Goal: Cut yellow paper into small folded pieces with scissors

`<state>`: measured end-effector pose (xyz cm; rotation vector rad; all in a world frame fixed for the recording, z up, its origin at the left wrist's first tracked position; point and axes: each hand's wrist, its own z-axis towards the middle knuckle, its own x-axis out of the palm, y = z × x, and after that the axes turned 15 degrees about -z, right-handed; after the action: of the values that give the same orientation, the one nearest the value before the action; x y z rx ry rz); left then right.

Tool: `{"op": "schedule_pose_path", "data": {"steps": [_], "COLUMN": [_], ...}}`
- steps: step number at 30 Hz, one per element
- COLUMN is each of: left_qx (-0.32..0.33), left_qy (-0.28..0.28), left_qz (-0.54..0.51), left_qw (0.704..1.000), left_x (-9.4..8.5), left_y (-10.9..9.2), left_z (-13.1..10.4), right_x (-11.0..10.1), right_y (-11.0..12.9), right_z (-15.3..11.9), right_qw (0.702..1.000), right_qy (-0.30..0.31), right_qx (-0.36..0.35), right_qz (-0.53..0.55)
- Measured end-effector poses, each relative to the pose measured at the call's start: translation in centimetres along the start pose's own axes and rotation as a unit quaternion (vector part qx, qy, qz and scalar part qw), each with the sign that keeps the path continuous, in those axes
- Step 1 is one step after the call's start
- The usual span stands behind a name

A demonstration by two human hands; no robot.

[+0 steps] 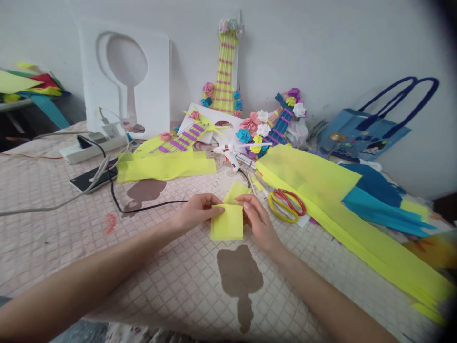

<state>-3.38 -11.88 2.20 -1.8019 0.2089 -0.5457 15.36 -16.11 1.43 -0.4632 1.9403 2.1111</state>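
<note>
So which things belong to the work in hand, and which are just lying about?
In hand or probably belonging:
- yellow square, pinched by the left hand, right hand at its edge
- scissors, glue gun, larger yellow sheets

Seemingly just lying about:
- phone
- blue bag
- white cut-out board

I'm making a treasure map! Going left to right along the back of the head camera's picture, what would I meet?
Colourful paper pile → white board with a cut-out → tall yellow craft guitar → small blue craft guitar → blue bag.

1 blue bag (364, 136) at right; black phone (87, 180) near power strip (85, 150).
</note>
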Motion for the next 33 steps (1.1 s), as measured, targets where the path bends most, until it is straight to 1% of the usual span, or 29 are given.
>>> {"op": "schedule_pose_path", "data": {"steps": [4, 6, 9, 13, 17, 20, 23, 26, 28, 33], "left_qx": [0.036, 0.052, 0.065, 0.059, 0.052, 0.047, 0.036, 0.035, 0.036, 0.043], "left_qy": [0.008, 0.016, 0.030, 0.045, 0.026, 0.014, 0.015, 0.018, 0.020, 0.025], "left_qz": [0.022, 0.039, 0.054, 0.065, 0.079, 0.068, 0.066, 0.072, 0.076, 0.079], "left_qw": [0.999, 0.998, 0.996, 0.995, 0.995, 0.996, 0.997, 0.997, 0.996, 0.996], "left_x": [0.09, 0.13, 0.14, 0.19, 0.41, 0.57, 0.60, 0.53, 0.42, 0.15], "left_y": [-0.03, -0.06, -0.05, 0.10, 0.14, 0.00, -0.13, -0.09, 0.06, 0.51], "left_z": [-0.06, -0.12, -0.14, -0.16, -0.28, -0.37, -0.39, -0.34, -0.27, -0.10], "right_x": [-0.10, -0.04, 0.14, 0.33, 0.31, 0.24, 0.19, 0.17, 0.17, 0.23], "right_y": [0.48, 0.54, 0.29, -0.01, 0.23, 0.38, 0.30, 0.19, 0.21, 0.44], "right_z": [-0.07, -0.03, 0.08, 0.11, 0.09, 0.13, 0.13, 0.09, 0.08, 0.18], "right_qw": [0.991, 0.988, 0.989, 0.989, 0.988, 0.990, 0.991, 0.988, 0.988, 0.990], "right_qy": [0.095, 0.110, 0.100, 0.101, 0.112, 0.099, 0.091, 0.112, 0.115, 0.094], "right_qx": [0.070, 0.085, 0.089, 0.087, 0.088, 0.087, 0.075, 0.080, 0.084, 0.091], "right_qz": [0.064, 0.066, 0.062, 0.069, 0.054, 0.047, 0.057, 0.070, 0.066, 0.051]}}
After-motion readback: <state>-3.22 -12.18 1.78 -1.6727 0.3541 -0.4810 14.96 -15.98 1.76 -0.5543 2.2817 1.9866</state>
